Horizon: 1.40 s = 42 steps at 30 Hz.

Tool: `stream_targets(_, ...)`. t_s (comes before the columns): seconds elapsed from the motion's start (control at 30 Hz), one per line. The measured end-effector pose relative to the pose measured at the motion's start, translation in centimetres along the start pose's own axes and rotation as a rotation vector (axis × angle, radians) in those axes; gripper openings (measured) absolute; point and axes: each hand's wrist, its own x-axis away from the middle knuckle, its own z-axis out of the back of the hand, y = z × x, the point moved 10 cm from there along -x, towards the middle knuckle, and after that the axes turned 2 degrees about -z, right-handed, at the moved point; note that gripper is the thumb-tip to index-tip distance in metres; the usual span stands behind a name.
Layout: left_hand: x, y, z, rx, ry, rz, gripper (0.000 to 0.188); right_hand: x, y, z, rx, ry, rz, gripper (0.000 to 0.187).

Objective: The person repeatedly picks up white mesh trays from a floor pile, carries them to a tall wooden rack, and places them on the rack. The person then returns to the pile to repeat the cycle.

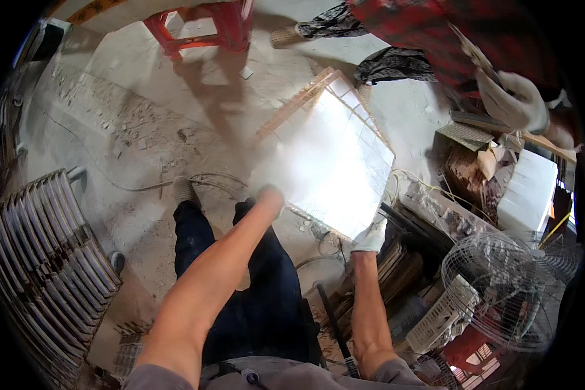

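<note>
A white panel (370,162), marked with grid-like lines and edged by a brown frame (299,104), is tilted in front of me. A pale dust cloud hides much of its left half. My right hand (370,238), in a white glove, grips the panel's near right corner. Reaching to the near left edge, my left hand (271,199) is smeared by the dust, and its fingers are hidden. I cannot make out whether it holds anything.
A red stool (205,29) stands at the far left. Opposite me, a person's gloved hand (513,101) holds a thin tool. At left is a slatted metal rack (45,253); a wire fan guard (500,289) is at right. Rubble and a hose (133,188) lie on the floor.
</note>
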Motion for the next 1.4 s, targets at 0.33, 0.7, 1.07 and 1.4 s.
stream_targets(0.33, 9.9, -11.5, 10.0, 0.863, 0.098, 0.122, 0.057, 15.1, -3.0, -2.5, 0.205, 0.104, 0.16, 0.048)
stream_targets(0.7, 20.0, -27.2, 26.3, 0.772, 0.631, 0.009, 0.05, 28.2, 5.5, -14.8, 0.512, -0.355, 0.133, 0.05)
stream_targets(1.07, 29.3, -41.1, 36.9, 1.091, 1.063, 0.081, 0.047, 41.5, 20.3, -31.0, 0.812, -1.046, -0.078, 0.059)
stream_targets(1.4, 34.6, -43.5, 45.9, 1.494, 1.361, 0.27, 0.044, 55.2, 30.7, -48.1, 1.005, -1.35, 0.232, 0.052)
